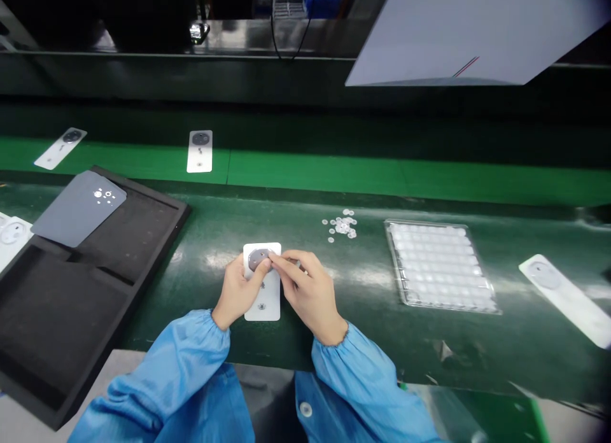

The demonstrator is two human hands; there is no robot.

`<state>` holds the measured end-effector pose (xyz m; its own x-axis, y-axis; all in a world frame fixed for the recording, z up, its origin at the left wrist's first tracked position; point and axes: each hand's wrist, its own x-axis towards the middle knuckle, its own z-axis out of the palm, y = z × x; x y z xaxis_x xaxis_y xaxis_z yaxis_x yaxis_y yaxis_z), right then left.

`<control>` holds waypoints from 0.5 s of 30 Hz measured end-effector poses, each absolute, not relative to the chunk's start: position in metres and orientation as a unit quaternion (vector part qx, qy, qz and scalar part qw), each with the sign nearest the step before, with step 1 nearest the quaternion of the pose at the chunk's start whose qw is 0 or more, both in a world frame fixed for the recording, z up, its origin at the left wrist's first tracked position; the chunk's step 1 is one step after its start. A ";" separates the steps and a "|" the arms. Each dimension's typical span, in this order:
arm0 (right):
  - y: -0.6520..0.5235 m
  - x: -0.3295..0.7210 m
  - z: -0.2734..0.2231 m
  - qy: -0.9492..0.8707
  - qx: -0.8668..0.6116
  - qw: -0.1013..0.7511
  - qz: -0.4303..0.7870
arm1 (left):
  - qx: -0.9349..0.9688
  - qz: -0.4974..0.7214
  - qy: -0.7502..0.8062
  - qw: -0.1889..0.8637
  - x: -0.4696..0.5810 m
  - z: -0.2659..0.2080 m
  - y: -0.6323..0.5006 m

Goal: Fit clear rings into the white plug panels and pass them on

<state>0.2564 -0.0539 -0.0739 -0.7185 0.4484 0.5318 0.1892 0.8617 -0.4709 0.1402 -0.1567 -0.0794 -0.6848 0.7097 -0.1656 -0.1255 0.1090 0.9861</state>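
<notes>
A white phone back cover with a dark round camera area at its top lies upright before me on the green bench. My left hand grips its left edge, the thumb resting over the front just below the camera area. At that area's right side, the thumb and forefinger of my right hand are pinched together. Whatever they hold, if anything, is too small to make out. Beyond my right hand lies a loose pile of small clear discs.
A clear plastic tray with rows of white round pieces lies right. A black foam tray at left bears a grey panel. More white covers lie on the green belt and at far right. A pale board overhangs upper right.
</notes>
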 end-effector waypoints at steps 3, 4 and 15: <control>-0.052 0.255 -0.069 -0.906 -0.174 0.334 0.196 | 0.241 0.631 0.658 0.334 0.140 -0.080 -0.158; -0.052 0.254 -0.068 -0.905 -0.175 0.333 0.199 | 0.246 0.630 0.656 0.336 0.140 -0.081 -0.159; -0.056 0.248 -0.070 -0.846 -0.230 0.311 0.367 | 0.180 0.647 0.627 0.394 0.140 -0.081 -0.158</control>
<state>0.2482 -0.0559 -0.0701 -0.7009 0.6171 0.3577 0.1599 0.6246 -0.7644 0.1404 -0.1576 -0.0812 -0.6245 0.7357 -0.2621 -0.2851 0.0976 0.9535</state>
